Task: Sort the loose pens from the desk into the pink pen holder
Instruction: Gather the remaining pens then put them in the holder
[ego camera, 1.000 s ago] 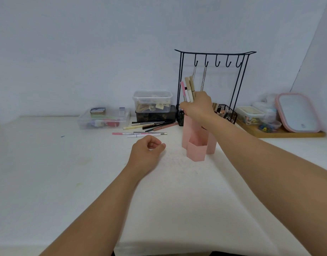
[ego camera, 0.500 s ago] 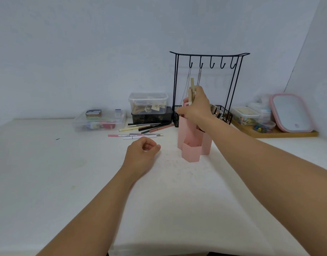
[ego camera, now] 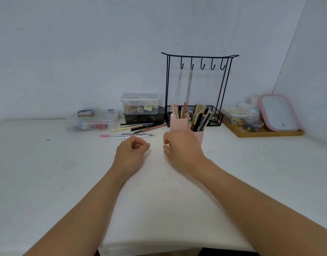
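Note:
The pink pen holder (ego camera: pixel 178 122) stands mid-desk with several pens (ego camera: pixel 197 117) upright in its compartments. My right hand (ego camera: pixel 181 149) hovers just in front of the holder, fingers loosely curled, holding nothing, and hides the holder's lower front. My left hand (ego camera: pixel 131 152) rests on the desk to its left, fingers curled with nothing in them. Several loose pens (ego camera: pixel 140 127) lie on the desk behind my left hand, among them a pink one (ego camera: pixel 111 135) and a grey one (ego camera: pixel 138 134).
A black wire rack (ego camera: pixel 197 58) with hooks and hanging chains stands behind the holder. Clear plastic boxes (ego camera: pixel 140 102) sit at the back left. A wooden tray (ego camera: pixel 266 133) with small containers and a pink-rimmed lid is at the right, by the side wall.
My right hand dropped the pens it gripped into the pink holder, let go and came down in front of it. My left hand stayed in place.

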### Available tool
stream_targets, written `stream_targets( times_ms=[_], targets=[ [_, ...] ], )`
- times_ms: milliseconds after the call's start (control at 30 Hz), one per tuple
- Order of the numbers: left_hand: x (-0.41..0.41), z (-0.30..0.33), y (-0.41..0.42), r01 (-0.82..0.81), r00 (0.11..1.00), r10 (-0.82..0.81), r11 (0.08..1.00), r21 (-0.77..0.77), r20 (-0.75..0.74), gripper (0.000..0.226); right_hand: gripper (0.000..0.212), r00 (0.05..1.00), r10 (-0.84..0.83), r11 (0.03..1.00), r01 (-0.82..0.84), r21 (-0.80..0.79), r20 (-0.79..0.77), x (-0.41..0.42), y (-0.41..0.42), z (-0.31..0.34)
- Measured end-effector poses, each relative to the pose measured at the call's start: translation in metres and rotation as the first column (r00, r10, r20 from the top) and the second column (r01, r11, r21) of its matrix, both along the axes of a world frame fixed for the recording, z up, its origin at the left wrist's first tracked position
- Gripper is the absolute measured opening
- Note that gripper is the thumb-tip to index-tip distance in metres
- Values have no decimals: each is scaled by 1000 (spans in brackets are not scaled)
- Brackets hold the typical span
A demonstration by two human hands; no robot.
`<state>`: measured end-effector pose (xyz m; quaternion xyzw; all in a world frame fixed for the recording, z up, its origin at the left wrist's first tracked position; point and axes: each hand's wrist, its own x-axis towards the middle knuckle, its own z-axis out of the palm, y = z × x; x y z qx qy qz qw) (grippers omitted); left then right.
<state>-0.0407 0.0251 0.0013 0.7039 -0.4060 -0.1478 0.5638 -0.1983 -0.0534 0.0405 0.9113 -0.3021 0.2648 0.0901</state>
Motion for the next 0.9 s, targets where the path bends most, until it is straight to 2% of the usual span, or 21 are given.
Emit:
stream_targets(
  times_ms=[100, 167, 233, 300, 400, 467, 600, 900],
  targets=[
    [2, 0, -1, -9, 1000, 9, 1000, -3, -22, 8, 13, 992, -119, 993, 119, 9, -32, -5, -12, -6],
    [2, -1, -2, -15, 999, 15, 1000, -10, -45, 7, 14, 991, -135, 990, 136, 27, -23, -6, -17, -4],
    [4, -1, -2, -56, 994, 50, 997, -52, -97, 5, 11, 999, -51, 997, 50, 59, 14, 0, -15, -2],
    [8, 0, -2, -139, 980, 123, 985, -103, -154, 8, 10, 997, 64, 984, -70, 164, 46, 16, -13, -3],
    [9, 2, -1, -274, 954, 251, 951, -144, -162, 14, 46, 991, 123, 936, -101, 337, -44, 51, -23, -14],
    [12, 3, 1, -363, 928, 340, 918, -159, -152, 17, 64, 985, 139, 917, -88, 388, -105, 74, -34, -18],
    [21, 4, 4, -477, 872, 452, 871, -116, -188, 22, 75, 987, 120, 906, -64, 418, -109, 113, -56, -21],
    [28, -3, -1, -425, 887, 396, 901, -87, -238, 23, 101, 968, 95, 906, 12, 422, -230, 154, -90, -21]
  ],
)
